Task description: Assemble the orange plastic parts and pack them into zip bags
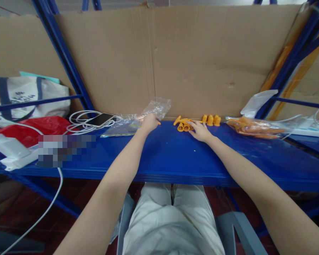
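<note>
My left hand (149,123) is closed beside a crumpled clear plastic bag (159,107). A small orange tip (159,123) pokes out of its fingers, and the rest of that piece is hidden. My right hand (201,131) reaches over a small cluster of orange plastic parts (180,124), its fingers apart and touching the nearest ones. Some of these parts are round and hollow, with their open ends facing me. Just behind that hand, several orange bell-shaped plastic pieces (210,120) stand upright in a row against the cardboard.
A blue shelf top (172,156) carries everything, backed by a cardboard sheet (202,60). On the left lie a phone (100,120), white cables, a red bag (53,128) and a white power strip (23,157). A bag of orange parts (255,128) lies right.
</note>
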Motion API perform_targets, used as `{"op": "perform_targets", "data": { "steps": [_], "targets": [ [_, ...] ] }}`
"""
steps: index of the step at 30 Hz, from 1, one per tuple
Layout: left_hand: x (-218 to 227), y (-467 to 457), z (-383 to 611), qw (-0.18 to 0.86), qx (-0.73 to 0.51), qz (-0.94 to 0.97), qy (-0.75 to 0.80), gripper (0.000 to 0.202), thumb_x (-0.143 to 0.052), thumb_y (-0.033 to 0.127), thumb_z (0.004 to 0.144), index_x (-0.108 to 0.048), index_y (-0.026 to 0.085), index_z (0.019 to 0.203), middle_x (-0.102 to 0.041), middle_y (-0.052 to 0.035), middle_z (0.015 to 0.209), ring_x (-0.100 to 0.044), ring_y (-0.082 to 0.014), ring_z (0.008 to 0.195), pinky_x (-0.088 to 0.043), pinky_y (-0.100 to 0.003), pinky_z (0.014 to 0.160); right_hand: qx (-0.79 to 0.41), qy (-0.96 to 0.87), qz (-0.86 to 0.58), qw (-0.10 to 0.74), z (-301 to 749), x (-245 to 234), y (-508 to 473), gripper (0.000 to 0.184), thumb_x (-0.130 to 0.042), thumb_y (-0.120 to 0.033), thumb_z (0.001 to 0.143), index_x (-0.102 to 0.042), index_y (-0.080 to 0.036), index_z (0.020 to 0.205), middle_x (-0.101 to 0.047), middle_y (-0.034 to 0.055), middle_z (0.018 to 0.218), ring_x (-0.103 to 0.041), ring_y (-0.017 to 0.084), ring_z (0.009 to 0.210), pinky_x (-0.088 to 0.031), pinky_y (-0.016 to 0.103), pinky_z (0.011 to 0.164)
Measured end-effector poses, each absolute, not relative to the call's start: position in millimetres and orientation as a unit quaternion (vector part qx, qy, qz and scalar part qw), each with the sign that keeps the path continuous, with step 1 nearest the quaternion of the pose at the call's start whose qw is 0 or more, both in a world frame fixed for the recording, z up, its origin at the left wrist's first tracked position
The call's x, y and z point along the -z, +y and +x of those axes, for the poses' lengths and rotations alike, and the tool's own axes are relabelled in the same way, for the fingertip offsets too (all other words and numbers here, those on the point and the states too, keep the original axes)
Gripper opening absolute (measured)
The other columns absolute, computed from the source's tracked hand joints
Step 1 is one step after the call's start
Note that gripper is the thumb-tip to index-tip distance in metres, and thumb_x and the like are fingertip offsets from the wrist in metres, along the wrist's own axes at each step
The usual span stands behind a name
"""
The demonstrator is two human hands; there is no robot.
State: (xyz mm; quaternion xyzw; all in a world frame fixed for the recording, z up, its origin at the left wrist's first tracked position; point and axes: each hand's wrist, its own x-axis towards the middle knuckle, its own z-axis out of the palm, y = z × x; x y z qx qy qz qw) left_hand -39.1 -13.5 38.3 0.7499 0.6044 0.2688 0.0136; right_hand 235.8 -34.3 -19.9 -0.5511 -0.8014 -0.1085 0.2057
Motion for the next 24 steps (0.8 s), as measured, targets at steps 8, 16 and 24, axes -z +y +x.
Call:
{"op": "perform_targets", "data": {
  "steps": [8,16,24],
  "targets": [
    [-32,-25,-18,0.070,-0.097,0.853,0.509,0.026,-0.050,0.004,0.061,-0.073,0.017,0.061,-0.071,-0.0011,0.063,-0.068,-0.0164,0.068,-0.051,-0.023,0.067,0.138,-0.772,-0.567,0.253,234,16,-33,0.036,-0.041,-0.029,0.096,-0.059,-0.019,0.125,-0.060,0.0185,0.122,-0.058,0.034,0.115,-0.046,0.051,0.096],
    [-18,-27,-10,-0.005,-0.097,0.867,0.489,0.036,-0.046,0.004,0.075,-0.074,0.014,0.095,-0.077,-0.0078,0.094,-0.071,-0.0197,0.090,-0.053,-0.026,0.082,0.107,-0.749,-0.545,0.362,244,15,-24,0.028,-0.046,-0.024,0.092,-0.060,-0.020,0.116,-0.059,0.0152,0.111,-0.061,0.030,0.099,-0.049,0.047,0.090],
    [4,-20,10,-0.077,-0.093,0.889,0.442,0.059,-0.039,0.010,0.093,-0.044,0.029,0.148,-0.067,-0.0076,0.129,-0.065,-0.0216,0.116,-0.050,-0.031,0.096,0.069,-0.707,-0.486,0.509,263,12,-12,0.019,-0.053,-0.026,0.086,-0.056,-0.025,0.105,-0.062,0.0102,0.103,-0.060,0.026,0.092,-0.051,0.046,0.084]
  ]
}}
